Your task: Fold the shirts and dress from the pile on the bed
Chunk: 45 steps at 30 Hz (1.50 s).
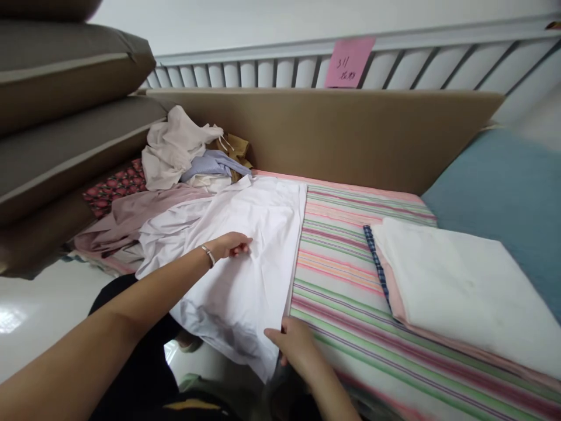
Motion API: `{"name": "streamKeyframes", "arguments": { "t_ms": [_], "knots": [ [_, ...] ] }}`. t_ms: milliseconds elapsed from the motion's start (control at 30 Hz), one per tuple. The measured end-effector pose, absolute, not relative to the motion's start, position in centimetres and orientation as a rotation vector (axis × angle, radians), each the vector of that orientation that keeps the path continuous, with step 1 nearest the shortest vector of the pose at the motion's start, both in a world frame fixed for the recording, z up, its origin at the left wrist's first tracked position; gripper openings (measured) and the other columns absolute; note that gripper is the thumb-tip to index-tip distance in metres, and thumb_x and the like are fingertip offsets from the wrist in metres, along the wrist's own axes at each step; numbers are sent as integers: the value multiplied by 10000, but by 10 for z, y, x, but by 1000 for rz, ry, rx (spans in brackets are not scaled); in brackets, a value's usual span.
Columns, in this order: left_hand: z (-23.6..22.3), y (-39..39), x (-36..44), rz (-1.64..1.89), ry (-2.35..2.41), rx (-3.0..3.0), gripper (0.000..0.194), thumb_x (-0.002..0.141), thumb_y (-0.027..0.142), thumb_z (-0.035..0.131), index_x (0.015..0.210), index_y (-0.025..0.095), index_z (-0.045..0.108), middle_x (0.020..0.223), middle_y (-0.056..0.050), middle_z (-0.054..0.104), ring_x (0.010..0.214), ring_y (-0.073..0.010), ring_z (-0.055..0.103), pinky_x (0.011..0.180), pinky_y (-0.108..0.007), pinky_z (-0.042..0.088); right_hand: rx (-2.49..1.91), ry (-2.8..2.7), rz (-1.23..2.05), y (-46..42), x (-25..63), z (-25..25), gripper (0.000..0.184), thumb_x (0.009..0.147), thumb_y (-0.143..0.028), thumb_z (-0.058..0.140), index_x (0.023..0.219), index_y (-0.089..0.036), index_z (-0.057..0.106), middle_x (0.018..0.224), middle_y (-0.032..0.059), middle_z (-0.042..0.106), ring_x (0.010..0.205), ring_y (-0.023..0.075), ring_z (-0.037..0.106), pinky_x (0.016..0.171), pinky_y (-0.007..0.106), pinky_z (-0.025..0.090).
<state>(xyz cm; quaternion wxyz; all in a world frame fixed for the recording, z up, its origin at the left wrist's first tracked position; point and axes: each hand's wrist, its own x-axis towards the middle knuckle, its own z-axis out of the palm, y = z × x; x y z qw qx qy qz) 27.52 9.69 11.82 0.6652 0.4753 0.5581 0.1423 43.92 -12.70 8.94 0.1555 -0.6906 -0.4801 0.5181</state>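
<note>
A white garment (263,216) lies spread over the near edge of the bed, its lower part hanging down over the side. My left hand (234,244), with a silver bracelet at the wrist, is above the middle of it; the fingers are curled into a pinch on the fabric, where creases run out. At the garment's lower right corner, my right hand (295,345) grips the edge between thumb and fingers. Beneath is a striped sheet (337,263) in green, pink and white.
Folded cloths (464,280), white on top, lie at the right by a blue surface (495,181). Rumpled clothes (175,146) are heaped at the left, beside stacked brown cushions (65,88). A brown panel (333,128) backs the bed, below a pink note (349,61).
</note>
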Motion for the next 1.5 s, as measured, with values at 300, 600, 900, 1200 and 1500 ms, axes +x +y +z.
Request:
{"name": "streamKeyframes", "arguments": {
  "t_ms": [300, 600, 900, 1200, 1500],
  "knots": [
    [119, 115, 262, 338, 1113, 1089, 277, 724, 283, 716, 608, 160, 497, 556, 2, 563, 361, -48, 330, 368, -186, 314, -2035, -1444, 1447, -144, 444, 73, 258, 781, -323, 473, 555, -202, 442, 438, -30, 509, 448, 142, 595, 443, 222, 300],
    [115, 132, 267, 372, 999, 1042, 218, 702, 165, 718, 669, 163, 503, 545, 27, 482, 470, -92, 487, 453, -199, 423, -1996, -1472, 1512, -141, 448, 73, 234, 748, -292, 479, 539, -211, 411, 433, -39, 474, 445, 152, 595, 422, 231, 284],
    [118, 132, 271, 504, 1109, 1147, 86, 756, 198, 611, 706, 152, 559, 541, 12, 476, 425, -91, 420, 468, -246, 435, -1959, -1467, 1556, -138, 451, 75, 218, 716, -268, 485, 517, -206, 425, 460, -16, 532, 444, 159, 600, 396, 225, 293],
    [118, 108, 288, 725, 1655, 1590, 334, 729, 229, 674, 1031, 207, 534, 850, -46, 623, 753, -177, 602, 659, -248, 432, -1945, -1490, 1647, -139, 453, 73, 233, 763, -303, 465, 588, -178, 553, 608, 62, 663, 458, 156, 610, 410, 220, 355],
    [109, 89, 286, 282, 1800, 1769, 443, 767, 205, 600, 1178, 85, 486, 843, -146, 677, 709, -254, 661, 643, -327, 484, -2147, -1755, 1508, -153, 459, 93, 436, 814, -514, 411, 749, -163, 663, 543, 78, 639, 409, 178, 572, 471, 269, 390]
  ]
}}
